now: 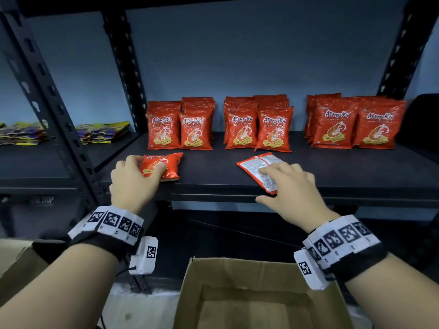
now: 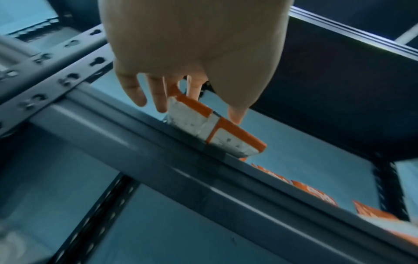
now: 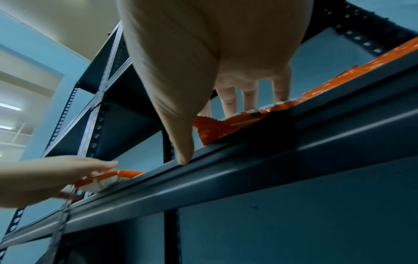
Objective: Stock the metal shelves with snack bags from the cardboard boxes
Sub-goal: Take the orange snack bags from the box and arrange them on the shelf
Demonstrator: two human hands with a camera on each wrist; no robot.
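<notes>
Red snack bags lie under both hands: left hand (image 1: 133, 176) grips one (image 1: 164, 166), right hand (image 1: 288, 184) presses another (image 1: 259, 167) with flat fingers.

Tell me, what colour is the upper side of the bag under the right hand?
Mostly white with a red border, the printed back of the bag; the head view shows it best.

Plain blue-grey wall (image 1: 237, 55) behind the racking, pale ceiling (image 3: 56, 21) above that wall, strip lights (image 3: 9, 107) glowing off to the wall's left, light speckled floor (image 1: 142, 305) below it.
</notes>
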